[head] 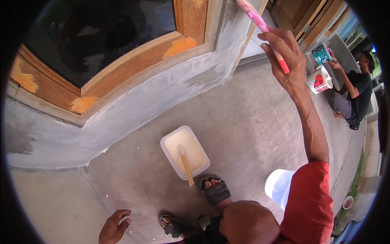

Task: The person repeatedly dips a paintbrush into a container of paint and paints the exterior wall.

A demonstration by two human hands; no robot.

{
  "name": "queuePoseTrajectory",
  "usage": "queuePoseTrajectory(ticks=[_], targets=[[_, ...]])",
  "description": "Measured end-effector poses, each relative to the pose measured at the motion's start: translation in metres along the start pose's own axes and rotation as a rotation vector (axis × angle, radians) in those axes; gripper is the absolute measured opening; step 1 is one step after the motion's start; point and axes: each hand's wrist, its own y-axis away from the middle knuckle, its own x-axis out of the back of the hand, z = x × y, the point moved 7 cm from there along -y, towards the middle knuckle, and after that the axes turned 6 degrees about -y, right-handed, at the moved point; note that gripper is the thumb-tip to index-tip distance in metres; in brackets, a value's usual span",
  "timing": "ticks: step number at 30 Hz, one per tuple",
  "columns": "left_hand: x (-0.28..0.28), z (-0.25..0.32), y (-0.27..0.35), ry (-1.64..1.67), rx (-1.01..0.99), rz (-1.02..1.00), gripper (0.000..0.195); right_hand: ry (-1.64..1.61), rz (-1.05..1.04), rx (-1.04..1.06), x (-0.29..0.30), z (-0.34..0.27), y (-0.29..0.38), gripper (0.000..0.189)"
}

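My right hand (288, 58) is raised at the upper right, gripping a slim brush (256, 19) with a pink, red-ended handle. Its pale tip points toward the grey wall (227, 30) beside the doorway; whether it touches is unclear at the picture's top edge. Low on the left, my left hand (113, 227) hangs above the floor, fingers slightly curled and apart, with nothing in it. Between wall and feet stands a white plastic tub (163, 145) of cream-coloured liquid. A bundle of thin wooden sticks (186, 166) leans in it, one end over the rim.
Orange patches (179, 47) mark the wooden window frame (134, 62). A whitish bucket (277, 184) stands by my right side. Farther right, a seated person (355, 88) holds a teal tub (320, 54) near a white tub (317, 80). My sandalled feet (216, 190) are on the concrete floor.
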Motion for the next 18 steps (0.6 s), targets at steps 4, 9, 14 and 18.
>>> queuePoseTrajectory(ticks=[4,9,14,18], targets=[[-0.001,-0.001,-0.004,0.004,-0.063,-0.01,0.029,0.069,-0.425,-0.039,-0.059,-0.002,0.063,0.02],[-0.001,-0.001,0.001,-0.003,0.016,-0.011,0.028,-0.085,-0.411,-0.087,-0.039,0.011,0.016,0.018],[-0.001,0.0,-0.002,0.006,-0.007,-0.018,0.028,0.044,-0.067,0.124,0.021,-0.007,-0.035,0.021],[0.0,-0.003,0.002,-0.005,-0.025,0.008,0.027,-0.084,-0.048,-0.073,-0.02,0.001,0.012,0.026]])
